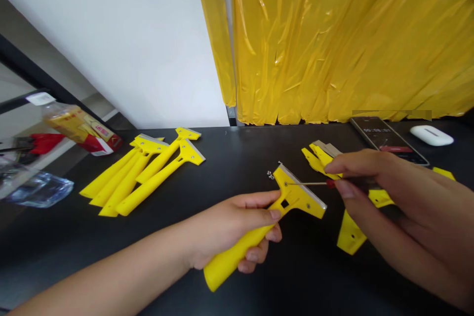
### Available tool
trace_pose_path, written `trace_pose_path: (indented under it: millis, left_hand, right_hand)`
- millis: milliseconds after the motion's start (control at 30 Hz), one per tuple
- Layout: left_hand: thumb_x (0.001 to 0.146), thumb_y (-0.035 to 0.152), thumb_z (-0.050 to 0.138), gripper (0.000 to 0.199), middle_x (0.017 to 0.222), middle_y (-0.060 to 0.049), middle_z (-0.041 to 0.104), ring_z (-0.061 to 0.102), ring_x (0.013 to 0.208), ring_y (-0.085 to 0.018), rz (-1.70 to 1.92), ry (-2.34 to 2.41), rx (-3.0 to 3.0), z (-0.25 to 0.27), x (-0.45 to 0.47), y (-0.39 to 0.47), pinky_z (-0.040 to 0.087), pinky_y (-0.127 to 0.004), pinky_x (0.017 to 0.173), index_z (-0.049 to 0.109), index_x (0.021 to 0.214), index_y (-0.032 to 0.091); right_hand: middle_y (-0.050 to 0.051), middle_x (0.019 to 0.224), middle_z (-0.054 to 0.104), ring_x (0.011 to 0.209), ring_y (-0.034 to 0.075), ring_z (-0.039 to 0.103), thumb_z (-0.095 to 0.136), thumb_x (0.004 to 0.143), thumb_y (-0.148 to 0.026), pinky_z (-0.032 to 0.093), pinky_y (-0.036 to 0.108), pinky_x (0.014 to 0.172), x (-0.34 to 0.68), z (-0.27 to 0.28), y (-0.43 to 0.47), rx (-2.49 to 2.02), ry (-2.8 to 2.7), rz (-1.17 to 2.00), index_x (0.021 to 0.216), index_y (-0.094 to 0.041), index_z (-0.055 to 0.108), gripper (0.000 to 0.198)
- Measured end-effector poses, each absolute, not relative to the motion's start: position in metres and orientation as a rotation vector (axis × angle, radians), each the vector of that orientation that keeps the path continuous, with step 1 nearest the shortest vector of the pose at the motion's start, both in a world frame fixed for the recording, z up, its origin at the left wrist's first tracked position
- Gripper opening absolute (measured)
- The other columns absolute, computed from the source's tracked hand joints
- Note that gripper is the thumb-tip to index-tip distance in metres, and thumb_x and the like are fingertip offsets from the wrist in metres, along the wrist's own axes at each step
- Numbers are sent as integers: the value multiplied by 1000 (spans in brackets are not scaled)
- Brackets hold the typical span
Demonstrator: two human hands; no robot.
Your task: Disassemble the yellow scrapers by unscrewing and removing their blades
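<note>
Left hand (237, 222) at six o'clock grips a yellow scraper (250, 239) at five o'clock; right hand (392, 197) at four o'clock pinches a screwdriver (311, 183) between thumb and forefinger, tip at a screw (286, 184).

I'm running a bare left hand (234, 222), an uncovered forearm (148, 259) showing behind it, and an equally bare right hand (402, 202).

right of the yellow scraper (255, 234), the right hand (403, 202) hides much of the screwdriver (309, 183); far left of the scraper, a blurred clear container (40, 185) is cut off
</note>
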State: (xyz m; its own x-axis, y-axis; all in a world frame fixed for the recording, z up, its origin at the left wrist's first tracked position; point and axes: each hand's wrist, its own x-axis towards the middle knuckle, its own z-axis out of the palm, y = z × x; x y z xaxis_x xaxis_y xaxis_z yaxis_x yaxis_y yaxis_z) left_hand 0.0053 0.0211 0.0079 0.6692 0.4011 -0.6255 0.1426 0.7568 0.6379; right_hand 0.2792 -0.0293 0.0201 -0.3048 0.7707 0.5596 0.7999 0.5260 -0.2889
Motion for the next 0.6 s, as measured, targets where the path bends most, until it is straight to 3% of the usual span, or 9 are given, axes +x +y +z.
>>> trace_pose_path:
  millis: [100,233,367,500,600]
  left_hand:
    - [106,34,71,54,91,0,60,47,52,-6,162,839,714,9,5,21,37,-16,45,57,158,33]
    - [106,34,71,55,91,0,61,48,52,-6,149,841,719,9,5,21,38,-15,45,57,159,33]
    - [107,34,70,52,90,0,60,47,52,-5,154,834,727,9,6,21,38,-15,45,58,157,31]
    - [106,36,72,55,91,0,60,48,53,-6,147,834,729,8,6,21,38,-16,46,57,159,33]
    - [104,37,74,61,90,0,61,47,52,-6,157,842,719,7,6,21,37,-16,46,54,161,32]
  right_hand:
    - [1,107,71,90,24,72,60,103,-27,61,38,84,280,20,-27,-1251,-2115,-4,126,-37,57,25]
    - [-1,95,68,77,21,68,60,106,-33,60,35,80,279,21,-28,-1269,-2090,63,117,-35,57,12]
    - [2,106,68,87,23,70,60,103,-32,59,37,82,279,21,-31,-1293,-2126,-16,127,-34,55,25]
    - [0,102,71,85,23,72,60,105,-35,59,36,78,282,18,-36,-1319,-2095,10,125,-36,56,20]
    - [0,108,72,91,26,74,63,102,-35,59,39,82,282,16,-38,-1353,-2026,49,129,-39,59,28]
